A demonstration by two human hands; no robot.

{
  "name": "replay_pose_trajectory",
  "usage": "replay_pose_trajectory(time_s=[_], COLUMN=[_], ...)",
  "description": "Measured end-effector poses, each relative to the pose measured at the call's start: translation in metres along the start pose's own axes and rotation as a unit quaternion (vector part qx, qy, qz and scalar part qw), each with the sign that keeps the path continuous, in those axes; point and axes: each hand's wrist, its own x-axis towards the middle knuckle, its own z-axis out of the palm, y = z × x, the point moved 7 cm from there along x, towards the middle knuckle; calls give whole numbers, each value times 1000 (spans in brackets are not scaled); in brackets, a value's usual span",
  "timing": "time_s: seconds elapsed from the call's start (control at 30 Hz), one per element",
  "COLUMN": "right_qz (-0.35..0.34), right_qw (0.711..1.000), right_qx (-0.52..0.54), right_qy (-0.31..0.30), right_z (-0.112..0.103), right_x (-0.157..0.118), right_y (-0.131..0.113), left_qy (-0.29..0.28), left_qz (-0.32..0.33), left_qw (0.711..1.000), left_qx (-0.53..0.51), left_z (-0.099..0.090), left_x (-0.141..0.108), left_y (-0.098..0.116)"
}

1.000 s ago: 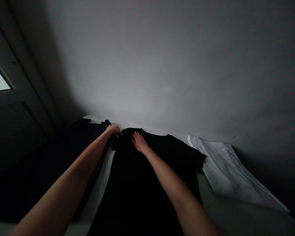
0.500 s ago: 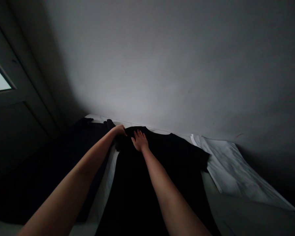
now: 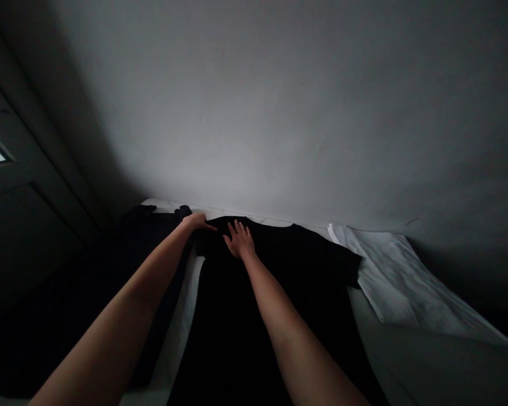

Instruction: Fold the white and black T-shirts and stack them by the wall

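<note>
A black short-sleeved shirt (image 3: 275,270) lies spread out in the middle, its neckline toward the wall. My right hand (image 3: 240,241) rests flat on it near the left shoulder, fingers spread. At the left sleeve, my left hand (image 3: 200,221) has its fingers pressed together on the dark fabric; the sleeve's edge under it is hard to see.
Dark clothing (image 3: 110,270) lies at the left, close to the shirt. A folded white cloth (image 3: 410,282) sits at the right beside the right sleeve. Behind is a grey wall (image 3: 271,124); a door (image 3: 29,225) stands at the far left. A pale sheet (image 3: 406,361) lies underneath.
My left hand has shifted slightly left along the sleeve. My right hand stays on the shirt with its fingers spread. The view has turned a little to the right.
</note>
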Motion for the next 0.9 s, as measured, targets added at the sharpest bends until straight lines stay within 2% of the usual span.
replay_pose_trajectory(time_s=[0.07,0.13,0.2,0.27,0.33,0.4,0.5,0.6,0.7,0.8,0.87,0.9], right_qz=[3,4,7,10,9,7,9,11,10,6,4,3], right_qw=[1000,1000,1000,1000,1000,1000,1000,1000,1000,1000,1000,1000], right_qx=[2,2,1,1,2,4,6,3,-1,-2,2,4], right_qy=[-7,-14,-13,-4,8,13,3,-5,6,13,5,4], right_z=[0,0,1,0,-1,-1,-1,-1,-3,-4,-4,-3], right_x=[1,1,1,0,-1,-1,-2,-2,-3,-3,-4,-4], right_y=[0,0,0,0,0,0,0,-1,-1,-2,-2,-1], left_qy=[-80,-127,-131,-111,-95,-70,10,70,125,238,289,293], left_qz=[2,11,30,61,79,65,-20,-93,-115,-72,14,64], left_qw=[996,986,969,945,929,947,995,992,980,960,947,943], left_qx=[-26,-105,-206,-302,-350,-306,-98,56,103,129,140,143], left_z=[3,4,1,-2,-2,-2,-11,-25,-33,-29,-10,4], left_x=[0,-3,-7,-12,-17,-18,-20,-28,-44,-68,-84,-91], left_y=[-9,-14,-14,-9,-5,-4,-13,-15,-5,23,49,62])
